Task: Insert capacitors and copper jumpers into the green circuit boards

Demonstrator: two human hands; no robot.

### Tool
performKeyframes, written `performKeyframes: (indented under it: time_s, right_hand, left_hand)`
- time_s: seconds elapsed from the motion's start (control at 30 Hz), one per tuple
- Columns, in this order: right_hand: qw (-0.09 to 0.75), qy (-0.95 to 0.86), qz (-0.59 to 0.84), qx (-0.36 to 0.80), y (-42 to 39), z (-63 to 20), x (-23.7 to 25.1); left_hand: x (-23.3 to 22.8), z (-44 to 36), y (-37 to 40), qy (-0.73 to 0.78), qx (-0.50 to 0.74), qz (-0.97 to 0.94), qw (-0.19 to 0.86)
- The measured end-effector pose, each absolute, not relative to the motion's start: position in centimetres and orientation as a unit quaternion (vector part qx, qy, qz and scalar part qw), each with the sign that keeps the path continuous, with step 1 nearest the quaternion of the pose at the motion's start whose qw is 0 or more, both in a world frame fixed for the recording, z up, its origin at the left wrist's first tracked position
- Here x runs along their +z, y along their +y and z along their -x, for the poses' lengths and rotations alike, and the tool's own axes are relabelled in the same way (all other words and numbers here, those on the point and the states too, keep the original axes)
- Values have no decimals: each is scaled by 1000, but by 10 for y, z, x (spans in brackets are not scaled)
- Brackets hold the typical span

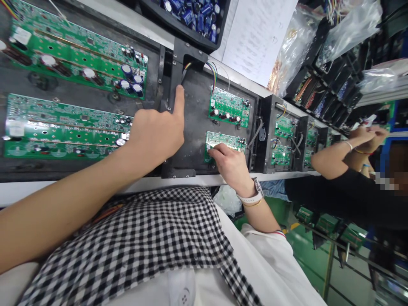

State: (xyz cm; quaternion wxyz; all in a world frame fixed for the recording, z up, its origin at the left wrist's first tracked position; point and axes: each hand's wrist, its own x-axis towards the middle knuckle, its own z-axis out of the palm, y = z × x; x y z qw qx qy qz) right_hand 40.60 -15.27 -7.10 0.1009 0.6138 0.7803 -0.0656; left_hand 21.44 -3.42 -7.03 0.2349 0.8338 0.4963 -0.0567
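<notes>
Right hand (231,163) touching one of two small boards (225,142)

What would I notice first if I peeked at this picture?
Bright green circuit boards lie in dark trays along the bench. The left hand points one finger up at a black bracket in the middle. The right hand, with a white watch on its wrist, presses a small green board.

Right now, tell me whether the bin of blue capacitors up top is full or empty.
Stocked, not empty: the black bin shows blue capacitors heaped inside. Its upper part is cut off, so exact fill level cannot be told.
</notes>
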Motion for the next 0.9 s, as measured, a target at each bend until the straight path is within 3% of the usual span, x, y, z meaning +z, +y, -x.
performKeyframes:
  time_s: [0.37,0.53,0.7,0.8,0.9]
  right_hand:
    - [142,783,-602,-57,-151,-394,-65]
    - [105,803,-580,-87,-149,-399,-66]
    - [-61,760,-627,-161,-153,-416,-70]
    - [-224,643,-724,-113,-166,-442,-70]
    - [-305,493,-812,-70,-184,-473,-80]
  left_hand:
    - [-71,-213,-36,490,-38,-841,228]
    - [-70,-213,-36,488,-41,-845,215]
    - [-69,-215,-35,487,-69,-849,194]
    - [-69,-215,-34,489,-80,-849,186]
    - [-67,-213,-34,483,-79,-855,171]
